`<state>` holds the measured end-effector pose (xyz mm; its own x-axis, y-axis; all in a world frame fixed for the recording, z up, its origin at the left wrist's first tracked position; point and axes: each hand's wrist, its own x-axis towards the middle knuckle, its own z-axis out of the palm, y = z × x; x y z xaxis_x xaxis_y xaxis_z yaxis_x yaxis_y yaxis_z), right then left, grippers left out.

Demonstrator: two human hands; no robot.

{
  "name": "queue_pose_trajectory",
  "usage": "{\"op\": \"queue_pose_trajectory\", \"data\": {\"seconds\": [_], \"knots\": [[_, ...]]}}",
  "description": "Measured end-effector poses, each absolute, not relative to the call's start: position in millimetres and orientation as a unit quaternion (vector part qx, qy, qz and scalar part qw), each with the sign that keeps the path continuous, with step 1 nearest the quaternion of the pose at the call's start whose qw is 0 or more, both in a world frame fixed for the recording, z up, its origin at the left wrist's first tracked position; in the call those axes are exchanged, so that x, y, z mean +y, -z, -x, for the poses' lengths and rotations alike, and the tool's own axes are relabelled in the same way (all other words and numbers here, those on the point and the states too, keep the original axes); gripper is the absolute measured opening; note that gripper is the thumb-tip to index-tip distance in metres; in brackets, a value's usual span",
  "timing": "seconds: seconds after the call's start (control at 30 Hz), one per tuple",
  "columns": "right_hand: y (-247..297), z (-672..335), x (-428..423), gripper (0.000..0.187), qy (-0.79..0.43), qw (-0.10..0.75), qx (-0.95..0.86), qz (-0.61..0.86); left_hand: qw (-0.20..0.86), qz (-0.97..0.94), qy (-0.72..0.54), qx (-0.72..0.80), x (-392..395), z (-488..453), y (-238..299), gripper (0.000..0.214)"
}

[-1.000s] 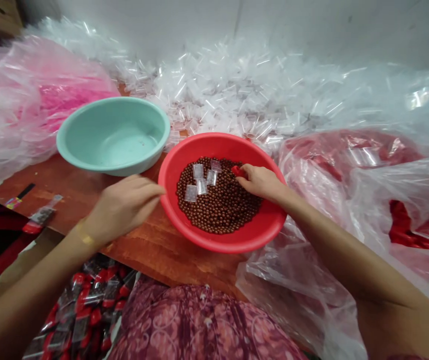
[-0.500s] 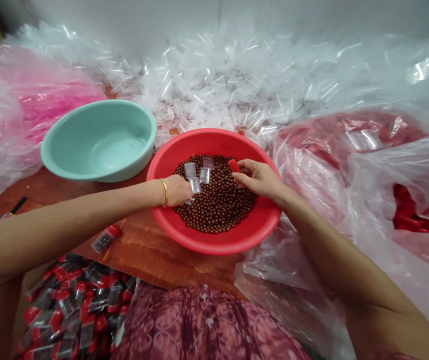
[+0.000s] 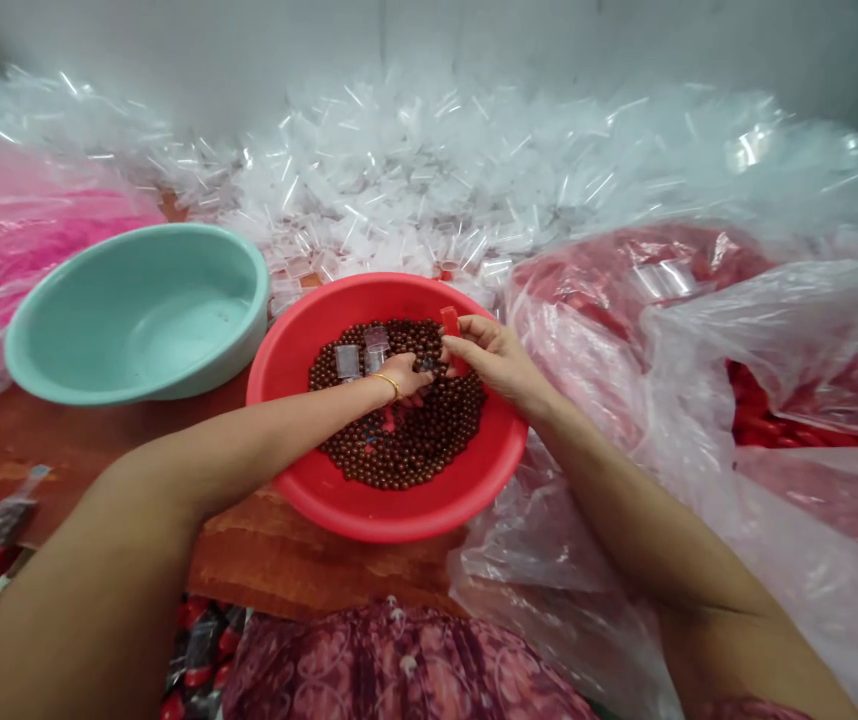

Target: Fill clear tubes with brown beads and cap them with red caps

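A red basin (image 3: 301, 480) on the wooden table holds many small brown beads (image 3: 429, 440) and a few small clear tubes (image 3: 348, 360). My left hand (image 3: 408, 378) reaches into the basin over the beads, fingers curled around a small clear tube. My right hand (image 3: 495, 358) is at the basin's far right rim and pinches a small red cap (image 3: 449, 320) between thumb and fingers. The two hands nearly touch above the beads.
An empty teal basin (image 3: 136, 310) stands left of the red one. Heaps of clear plastic tubes (image 3: 429, 190) fill the back. Bags with red parts (image 3: 736, 340) lie right, a pink bag (image 3: 16, 240) left. Filled red-capped packets (image 3: 196, 650) lie below the table edge.
My left hand has moved from outside the basin's left rim into the basin, across the beads, to meet my right hand. The view has shifted right.
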<state>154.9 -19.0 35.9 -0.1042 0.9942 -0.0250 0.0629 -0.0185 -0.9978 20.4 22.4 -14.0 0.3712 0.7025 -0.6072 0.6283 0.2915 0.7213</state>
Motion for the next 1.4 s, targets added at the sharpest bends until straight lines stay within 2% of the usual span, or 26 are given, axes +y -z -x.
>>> {"op": "queue_pose_trajectory", "data": {"seconds": [0.13,0.33,0.53,0.67,0.83,1.03,1.17,1.3,1.4], "knots": [[-38.9,-157.8,-19.8,0.03,-0.488,0.491,-0.505,0.516,0.638,-0.565,-0.089,0.516,24.3,-19.6,14.9,0.015],[-36.2,-158.9,-18.5,0.031,-0.468,0.518,-0.491,0.521,0.711,-0.525,-0.219,0.414,23.1,11.3,-12.1,0.023],[-36.1,-155.8,-22.0,0.025,-0.47,0.511,-0.503,0.515,0.783,-0.499,-0.231,0.292,2.0,41.8,-41.3,0.031],[-36.4,-154.0,-25.6,0.023,-0.485,0.501,-0.496,0.517,0.764,-0.521,-0.286,0.25,-10.8,48.2,-53.8,0.033],[-38.1,-151.6,-30.7,0.025,-0.488,0.477,-0.517,0.517,0.729,-0.517,-0.353,0.276,-11.9,49.6,-53.8,0.028],[-49.8,-136.9,-41.5,0.04,-0.514,0.446,-0.555,0.478,0.714,-0.573,-0.267,0.302,-9.6,50.3,-47.1,0.023],[-58.3,-124.3,-45.9,0.045,-0.524,0.408,-0.582,0.469,0.693,-0.603,-0.264,0.295,-12.3,49.8,-47.8,0.021],[-58.4,-119.9,-45.7,0.042,-0.519,0.398,-0.584,0.481,0.691,-0.595,-0.272,0.308,-14.3,49.7,-50.1,0.018],[-55.2,-120.5,-44.3,0.031,-0.522,0.425,-0.554,0.489,0.692,-0.58,-0.283,0.325,-14.9,49.3,-52.0,0.015]]}}
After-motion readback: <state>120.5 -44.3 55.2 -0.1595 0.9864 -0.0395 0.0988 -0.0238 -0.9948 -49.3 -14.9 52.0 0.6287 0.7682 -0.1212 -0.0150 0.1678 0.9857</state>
